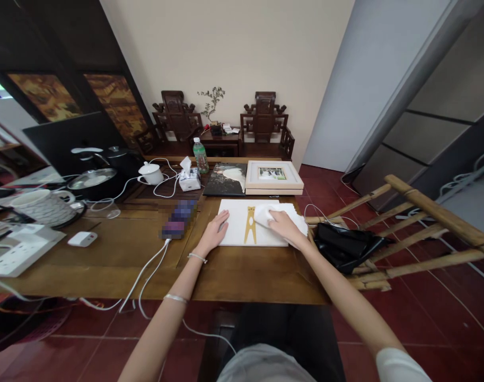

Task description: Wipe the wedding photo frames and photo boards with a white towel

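A white board or canvas [234, 233] lies flat on the wooden table in front of me. On it is a golden-yellow shape [250, 225] like a clothes peg, with two legs and an oval gap; I cannot tell whether it is painted or a separate piece. My left hand [217, 231] rests on the board's left edge, fingers stretched out and holding nothing. Just right of the yellow shape, my right hand [282, 225] presses a crumpled white tissue or cloth [261, 213] against the board. White ragged-edged material [299, 216] spreads out beneath my right wrist.
Behind the board lie a dark picture [221, 179] and a white framed picture [289, 183]. A tissue box [190, 180], bottle [200, 155] and lidded cup [150, 172] stand further left. A phone [178, 220] trails white cables. Right, a black bag [345, 246] sits on a bamboo chair [432, 254].
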Available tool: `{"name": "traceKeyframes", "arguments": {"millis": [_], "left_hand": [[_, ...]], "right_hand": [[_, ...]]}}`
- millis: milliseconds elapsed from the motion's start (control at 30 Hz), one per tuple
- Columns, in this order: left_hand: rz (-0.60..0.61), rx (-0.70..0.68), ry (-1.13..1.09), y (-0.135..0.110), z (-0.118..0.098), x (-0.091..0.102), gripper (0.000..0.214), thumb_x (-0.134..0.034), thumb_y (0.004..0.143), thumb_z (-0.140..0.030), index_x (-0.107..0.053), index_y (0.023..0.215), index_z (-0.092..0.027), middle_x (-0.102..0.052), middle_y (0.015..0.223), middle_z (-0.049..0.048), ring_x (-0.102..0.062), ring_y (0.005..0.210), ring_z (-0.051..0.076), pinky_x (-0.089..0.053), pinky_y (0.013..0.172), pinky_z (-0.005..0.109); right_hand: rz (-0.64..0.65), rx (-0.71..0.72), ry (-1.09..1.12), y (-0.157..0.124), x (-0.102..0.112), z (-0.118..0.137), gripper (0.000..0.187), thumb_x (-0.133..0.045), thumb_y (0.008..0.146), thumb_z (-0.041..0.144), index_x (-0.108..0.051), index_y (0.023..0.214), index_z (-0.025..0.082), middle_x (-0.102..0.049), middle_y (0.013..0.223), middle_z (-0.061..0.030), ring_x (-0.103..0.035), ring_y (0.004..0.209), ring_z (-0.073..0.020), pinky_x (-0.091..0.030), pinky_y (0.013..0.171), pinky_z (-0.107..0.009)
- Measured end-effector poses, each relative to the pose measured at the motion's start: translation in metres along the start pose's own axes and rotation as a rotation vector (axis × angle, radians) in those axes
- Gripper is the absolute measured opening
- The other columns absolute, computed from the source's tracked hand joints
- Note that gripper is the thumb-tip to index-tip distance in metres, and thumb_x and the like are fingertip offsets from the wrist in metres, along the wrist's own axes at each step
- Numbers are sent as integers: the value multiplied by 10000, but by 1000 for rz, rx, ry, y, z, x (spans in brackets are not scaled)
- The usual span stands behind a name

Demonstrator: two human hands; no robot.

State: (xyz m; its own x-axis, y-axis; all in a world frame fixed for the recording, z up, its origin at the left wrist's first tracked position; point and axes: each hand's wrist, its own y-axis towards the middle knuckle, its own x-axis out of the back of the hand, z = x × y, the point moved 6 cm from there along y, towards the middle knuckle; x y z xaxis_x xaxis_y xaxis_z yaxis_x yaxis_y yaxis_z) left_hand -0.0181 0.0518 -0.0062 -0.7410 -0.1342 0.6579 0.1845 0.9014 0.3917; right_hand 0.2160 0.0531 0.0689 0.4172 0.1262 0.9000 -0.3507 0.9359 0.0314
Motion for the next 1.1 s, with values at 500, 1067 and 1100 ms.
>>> {"name": "traceKeyframes", "arguments": {"millis": [500,1067,1100], "left_hand": [[11,-8,37,0,1,0,475,-399,892,-348,-563,1267,-106,-503,1376,132,-412,1326,237,-286,1132,429],[2,0,21,0,3,0,454,-408,882,-345,-568,1265,-160,-505,1383,91,-412,1327,226,-285,1132,433],[3,3,22,0,4,0,454,-409,881,-343,-566,1266,-161,-506,1384,91,-412,1327,228,-282,1133,433]], "right_hand": [[19,309,-192,0,-60,75,404,-404,785,87,-550,1156,150,-434,1396,-179,-139,1403,-307,-122,1031,-688],[27,279,-135,6,-56,69,343,-407,828,148,-567,1131,154,-508,1317,-199,-224,1384,-283,-166,1025,-667],[23,273,-143,14,-56,67,348,-414,829,152,-563,1143,153,-499,1327,-202,-224,1384,-281,-164,1025,-667]]}}
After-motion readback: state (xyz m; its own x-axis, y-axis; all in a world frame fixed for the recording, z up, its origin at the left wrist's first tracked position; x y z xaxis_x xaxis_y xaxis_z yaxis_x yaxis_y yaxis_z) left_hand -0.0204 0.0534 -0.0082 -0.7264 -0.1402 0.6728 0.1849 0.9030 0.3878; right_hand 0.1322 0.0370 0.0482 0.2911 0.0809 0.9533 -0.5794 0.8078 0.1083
